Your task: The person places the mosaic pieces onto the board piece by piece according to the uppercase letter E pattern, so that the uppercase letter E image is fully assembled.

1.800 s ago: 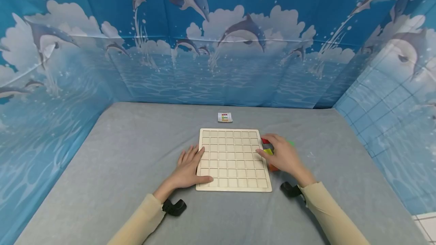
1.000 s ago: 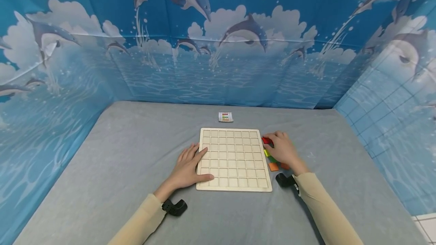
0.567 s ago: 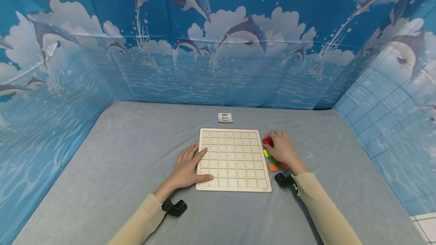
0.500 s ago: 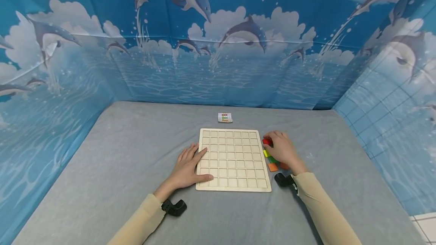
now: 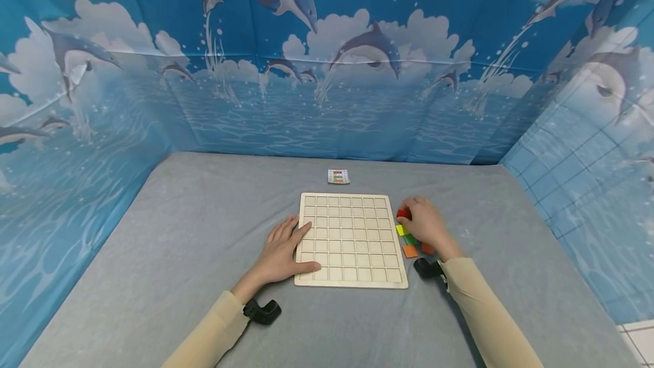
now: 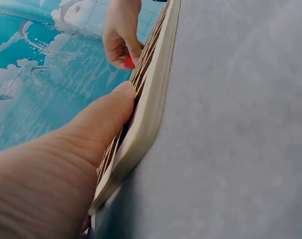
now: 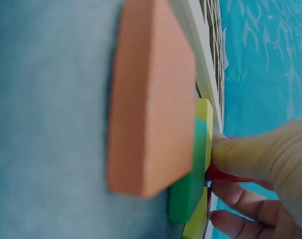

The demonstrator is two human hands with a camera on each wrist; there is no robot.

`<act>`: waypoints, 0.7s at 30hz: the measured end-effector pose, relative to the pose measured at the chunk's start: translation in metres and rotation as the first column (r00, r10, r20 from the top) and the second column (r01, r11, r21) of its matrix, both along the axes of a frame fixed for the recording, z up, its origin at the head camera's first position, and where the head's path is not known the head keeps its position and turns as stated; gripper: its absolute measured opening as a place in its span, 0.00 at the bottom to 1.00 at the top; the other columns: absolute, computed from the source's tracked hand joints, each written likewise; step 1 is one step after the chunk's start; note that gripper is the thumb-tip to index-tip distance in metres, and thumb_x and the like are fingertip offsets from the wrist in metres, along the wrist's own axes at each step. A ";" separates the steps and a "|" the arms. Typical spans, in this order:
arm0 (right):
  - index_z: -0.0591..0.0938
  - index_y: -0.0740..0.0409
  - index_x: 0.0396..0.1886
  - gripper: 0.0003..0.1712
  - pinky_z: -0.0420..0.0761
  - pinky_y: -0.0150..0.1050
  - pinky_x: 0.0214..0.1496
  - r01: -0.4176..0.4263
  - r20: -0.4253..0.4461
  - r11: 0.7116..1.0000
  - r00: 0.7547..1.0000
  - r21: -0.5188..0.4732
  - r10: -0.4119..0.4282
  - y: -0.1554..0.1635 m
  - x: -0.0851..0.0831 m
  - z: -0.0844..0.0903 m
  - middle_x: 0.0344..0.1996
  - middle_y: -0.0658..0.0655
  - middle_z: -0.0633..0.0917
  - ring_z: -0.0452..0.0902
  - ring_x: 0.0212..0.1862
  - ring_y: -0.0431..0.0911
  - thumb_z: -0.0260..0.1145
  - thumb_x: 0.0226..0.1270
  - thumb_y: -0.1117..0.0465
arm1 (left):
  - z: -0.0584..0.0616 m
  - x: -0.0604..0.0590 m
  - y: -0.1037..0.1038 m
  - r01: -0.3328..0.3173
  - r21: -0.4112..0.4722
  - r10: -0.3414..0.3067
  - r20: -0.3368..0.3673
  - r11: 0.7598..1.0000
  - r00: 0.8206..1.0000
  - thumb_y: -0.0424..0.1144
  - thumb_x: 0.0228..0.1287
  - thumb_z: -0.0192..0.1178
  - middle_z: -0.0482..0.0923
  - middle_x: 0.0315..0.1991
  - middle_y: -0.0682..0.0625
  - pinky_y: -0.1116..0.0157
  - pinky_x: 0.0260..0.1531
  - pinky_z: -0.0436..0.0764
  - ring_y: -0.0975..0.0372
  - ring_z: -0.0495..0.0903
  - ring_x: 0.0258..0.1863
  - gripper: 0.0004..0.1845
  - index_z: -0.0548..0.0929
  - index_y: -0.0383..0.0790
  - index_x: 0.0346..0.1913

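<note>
A pale wooden board [image 5: 352, 240] with a grid of square recesses lies in front of me. My left hand [image 5: 281, 254] rests on its left edge, fingers spread, thumb over the near corner area; the left wrist view shows that thumb [image 6: 103, 114] against the rim. To the right of the board, my right hand [image 5: 425, 223] pinches a red tile [image 5: 402, 213] between thumb and fingers. Just below the hand are a yellow tile [image 5: 402, 230], a green tile [image 5: 411, 240] and two orange tiles [image 5: 410, 251], partly hidden by the hand. Up close, the right wrist view shows one orange tile [image 7: 151, 109].
Beyond the board lies a small card [image 5: 338, 176] printed with a grid and coloured squares. Grey cloth [image 5: 214, 214] covers the table. A blue dolphin curtain [image 5: 327, 107] hangs along the back and sides. Both wrists carry black camera mounts [image 5: 263, 312].
My right hand has gone from spread fingers over the tiles to pinching a red tile, then shifted slightly right with it, away from the board. My left hand keeps its place.
</note>
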State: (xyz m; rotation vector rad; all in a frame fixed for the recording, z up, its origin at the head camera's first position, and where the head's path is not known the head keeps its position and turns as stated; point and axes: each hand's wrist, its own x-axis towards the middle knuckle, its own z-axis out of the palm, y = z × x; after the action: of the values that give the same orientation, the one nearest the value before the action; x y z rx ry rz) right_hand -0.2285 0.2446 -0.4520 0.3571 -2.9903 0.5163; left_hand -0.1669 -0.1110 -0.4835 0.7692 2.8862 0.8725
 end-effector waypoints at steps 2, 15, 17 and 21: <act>0.81 0.60 0.33 0.06 0.72 0.53 0.41 -0.020 -0.016 1.000 1.000 -0.008 0.020 0.001 0.000 -0.001 0.34 0.61 0.78 0.70 0.39 0.56 0.70 0.60 0.63 | 0.000 0.000 0.000 -0.001 0.006 0.001 -0.005 1.000 1.000 0.66 0.52 0.62 0.44 0.74 0.39 0.48 0.66 0.40 0.50 0.39 0.73 0.51 0.57 0.45 0.74; 0.85 0.65 0.40 0.08 0.76 0.49 0.35 -0.030 -0.078 0.990 0.997 -0.136 0.020 0.000 0.012 0.005 0.35 0.62 0.83 0.75 0.33 0.52 0.65 0.65 0.65 | -0.001 0.000 0.001 -0.005 -0.012 0.005 0.016 1.000 1.000 0.68 0.53 0.61 0.44 0.74 0.41 0.49 0.66 0.39 0.52 0.38 0.73 0.51 0.55 0.46 0.75; 0.84 0.66 0.43 0.10 0.76 0.46 0.32 -0.043 -0.080 0.986 0.996 -0.160 0.030 -0.004 0.014 0.011 0.35 0.62 0.83 0.75 0.30 0.50 0.63 0.67 0.64 | -0.001 0.000 0.001 -0.002 -0.005 0.003 0.012 1.000 1.000 0.67 0.53 0.61 0.44 0.74 0.40 0.48 0.66 0.40 0.51 0.38 0.73 0.51 0.56 0.46 0.74; 0.81 0.67 0.49 0.12 0.77 0.43 0.32 -0.152 -0.093 0.970 0.986 -0.190 0.136 -0.019 0.018 0.022 0.40 0.63 0.82 0.77 0.32 0.49 0.61 0.68 0.66 | -0.001 -0.001 0.000 0.001 0.010 -0.001 0.000 1.000 1.000 0.66 0.53 0.62 0.44 0.74 0.39 0.47 0.66 0.40 0.50 0.38 0.73 0.51 0.57 0.45 0.74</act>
State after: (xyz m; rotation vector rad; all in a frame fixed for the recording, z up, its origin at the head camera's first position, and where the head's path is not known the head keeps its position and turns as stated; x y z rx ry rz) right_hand -0.2102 0.2261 -0.4303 0.5661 -2.8188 0.7847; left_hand -0.1675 -0.1107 -0.4849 0.7715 2.8835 0.8868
